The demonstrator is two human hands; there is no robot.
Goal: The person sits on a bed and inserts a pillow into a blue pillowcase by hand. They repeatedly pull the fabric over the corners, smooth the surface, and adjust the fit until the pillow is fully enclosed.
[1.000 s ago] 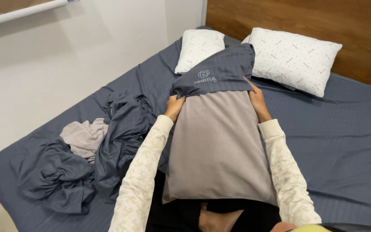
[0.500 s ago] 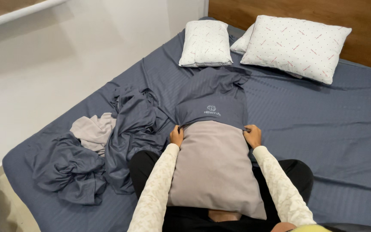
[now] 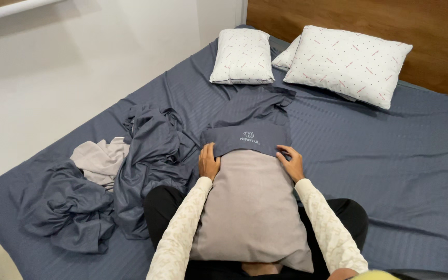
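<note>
A grey-beige pillow lies on my lap, its far end tucked into a dark blue pillowcase with a small pale logo. My left hand grips the left edge of the pillowcase opening, where it meets the pillow. My right hand grips the right edge of the same opening. The rest of the pillowcase lies slack on the blue bedsheet beyond the pillow.
Two white patterned pillows rest by the wooden headboard. A heap of crumpled dark blue cloth with a grey-beige piece lies to my left. A white wall borders the bed's left side.
The pillow and pillowcase came down from a raised position onto my lap and the bed. My hands slid along with the case edge, lower and nearer to me.
</note>
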